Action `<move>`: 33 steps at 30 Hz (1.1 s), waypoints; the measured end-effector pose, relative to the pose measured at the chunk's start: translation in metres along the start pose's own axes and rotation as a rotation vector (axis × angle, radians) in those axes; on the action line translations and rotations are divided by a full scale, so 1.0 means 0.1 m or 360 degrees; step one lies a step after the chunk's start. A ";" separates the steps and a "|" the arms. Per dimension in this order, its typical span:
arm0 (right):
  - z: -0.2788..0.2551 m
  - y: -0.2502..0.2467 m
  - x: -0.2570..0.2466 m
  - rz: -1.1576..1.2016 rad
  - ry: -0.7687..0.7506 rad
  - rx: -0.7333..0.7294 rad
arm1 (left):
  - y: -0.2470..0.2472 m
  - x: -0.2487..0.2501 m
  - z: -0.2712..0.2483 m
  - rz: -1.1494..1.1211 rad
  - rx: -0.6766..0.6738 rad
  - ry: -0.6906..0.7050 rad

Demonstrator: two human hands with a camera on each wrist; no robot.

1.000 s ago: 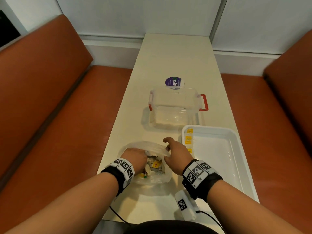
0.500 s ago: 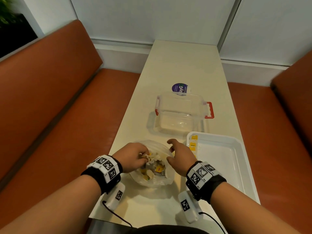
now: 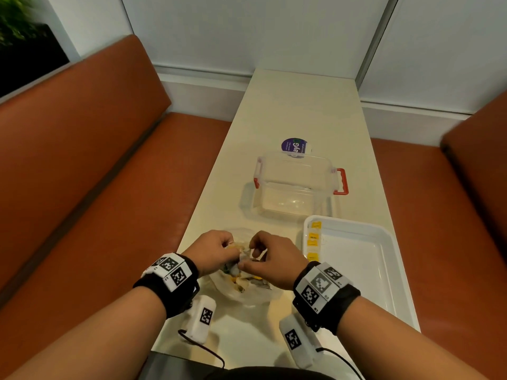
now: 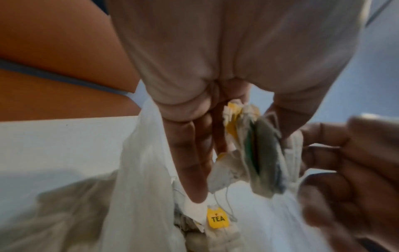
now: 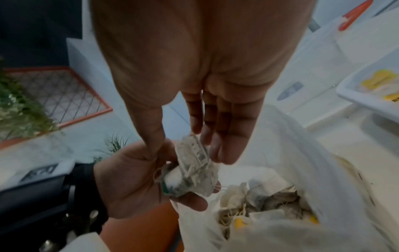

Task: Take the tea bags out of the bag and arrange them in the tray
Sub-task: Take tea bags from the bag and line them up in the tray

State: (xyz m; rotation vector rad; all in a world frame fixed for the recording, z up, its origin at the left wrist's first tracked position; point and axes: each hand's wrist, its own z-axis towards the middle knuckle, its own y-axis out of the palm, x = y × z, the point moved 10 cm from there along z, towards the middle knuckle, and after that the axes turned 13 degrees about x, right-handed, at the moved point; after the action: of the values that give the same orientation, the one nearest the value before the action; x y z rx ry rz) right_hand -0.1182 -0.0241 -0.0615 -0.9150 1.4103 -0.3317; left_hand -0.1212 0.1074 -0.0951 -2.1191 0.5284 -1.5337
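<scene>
Left hand [image 3: 212, 250] clutching a small wad of crumpled paper tea bags [image 5: 194, 168] right above the thin clear plastic bag [image 3: 247, 293] on the table. Right hand [image 3: 274, 259] pinching at that same wad. White rectangular plastic tray [image 3: 384, 270] just beside, few yellow-tagged bags along its left edge.

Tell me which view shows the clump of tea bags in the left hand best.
The left wrist view: the clump of tea bags fills the middle, held by the left hand, with strings and a yellow tag visible. The right wrist view shows it smaller. The head view mostly hides it between both hands.
</scene>
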 end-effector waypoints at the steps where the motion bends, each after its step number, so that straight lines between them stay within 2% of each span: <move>1: 0.01 0.03 0.01 0.0004 0.0011 0.0012 | 0.02 -0.02 -0.02 -0.0075 0.0008 -0.0045; 8: 0.05 0.08 0.16 0.0040 0.0123 0.0051 | 0.22 -0.12 -0.15 -0.0725 -0.0036 -0.0357; 13: 0.04 0.09 0.30 0.0273 0.0281 0.0056 | 0.28 -0.10 -0.23 -0.1065 -0.0041 -0.0470; 18: 0.04 0.11 0.43 0.0489 0.0443 0.0071 | 0.26 -0.07 -0.26 -0.1130 0.0035 -0.0450; 23: 0.01 0.13 0.46 0.0667 0.0527 0.0065 | 0.27 -0.04 -0.26 -0.0948 0.0060 -0.0309; 27: 0.00 0.11 0.46 0.0610 0.0513 0.0052 | 0.27 0.00 -0.24 -0.0840 0.0058 -0.0223; 33: 0.00 0.12 0.50 0.0626 0.0543 0.0040 | 0.22 -0.04 -0.23 -0.0813 0.0123 -0.0241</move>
State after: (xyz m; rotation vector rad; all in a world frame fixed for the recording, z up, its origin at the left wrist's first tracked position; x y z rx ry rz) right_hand -0.1129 -0.0512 -0.1049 -0.5565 1.8568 -0.2113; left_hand -0.1450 0.0885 -0.1048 -2.4005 -0.1397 -1.5915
